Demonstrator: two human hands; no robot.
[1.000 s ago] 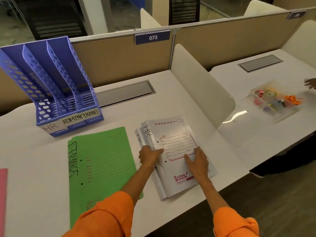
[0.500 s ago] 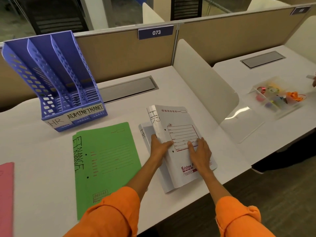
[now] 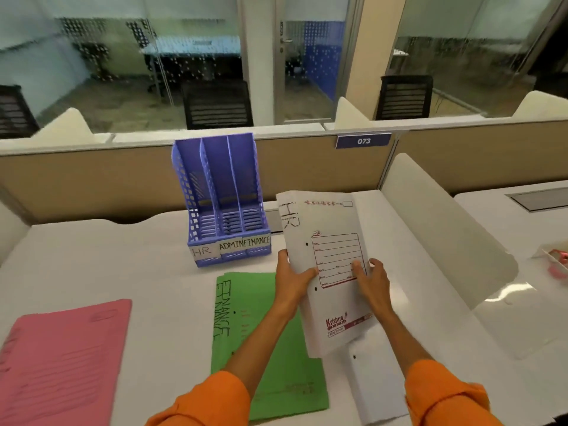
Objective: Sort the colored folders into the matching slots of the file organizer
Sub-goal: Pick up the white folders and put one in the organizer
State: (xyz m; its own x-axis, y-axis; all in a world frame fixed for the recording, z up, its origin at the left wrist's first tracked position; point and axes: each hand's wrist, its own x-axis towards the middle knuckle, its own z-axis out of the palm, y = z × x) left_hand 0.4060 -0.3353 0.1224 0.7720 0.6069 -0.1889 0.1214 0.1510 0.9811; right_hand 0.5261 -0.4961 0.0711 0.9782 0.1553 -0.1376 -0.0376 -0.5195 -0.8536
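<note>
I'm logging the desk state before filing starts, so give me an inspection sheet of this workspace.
Surface: white desk, folders lying on it.
Job's things: blue organizer upright, slots labelled HR, ADMIN, FINANCE, no folders seen inside; white HR folder held above the desk; second white folder flat beneath it; green FINANCE folders flat; pink folder flat at left.
Clutter: small pink item at the right edge, cropped, unidentifiable.
Grips: left hand and right hand hold the white HR folder by its side edges.
Cables: nothing seen.
Surroundings: beige partition with tag 073; glass wall, dark chairs beyond.
</note>
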